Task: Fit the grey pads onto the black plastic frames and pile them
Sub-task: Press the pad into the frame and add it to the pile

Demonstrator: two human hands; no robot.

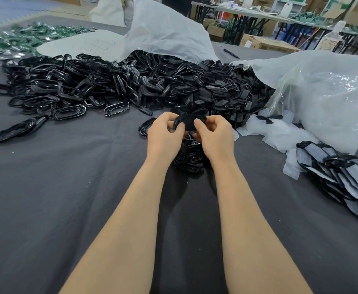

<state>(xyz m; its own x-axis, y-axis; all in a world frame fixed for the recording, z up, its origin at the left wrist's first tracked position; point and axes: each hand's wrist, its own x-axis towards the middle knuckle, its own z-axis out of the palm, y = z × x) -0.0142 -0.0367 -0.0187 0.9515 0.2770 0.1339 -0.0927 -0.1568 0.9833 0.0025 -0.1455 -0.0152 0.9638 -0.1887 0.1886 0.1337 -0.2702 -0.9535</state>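
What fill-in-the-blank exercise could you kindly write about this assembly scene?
The left hand and right hand grip one frame coloured ____.
The finished pile with grey pads lies on the person's ____ side.
The cloth covering the table is dark ____.
Missing words: black, right, grey.

Grey-clothed table under heaped black frames, plastic sacks, padded frames

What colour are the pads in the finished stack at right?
Light grey pads inside black frames; head view.
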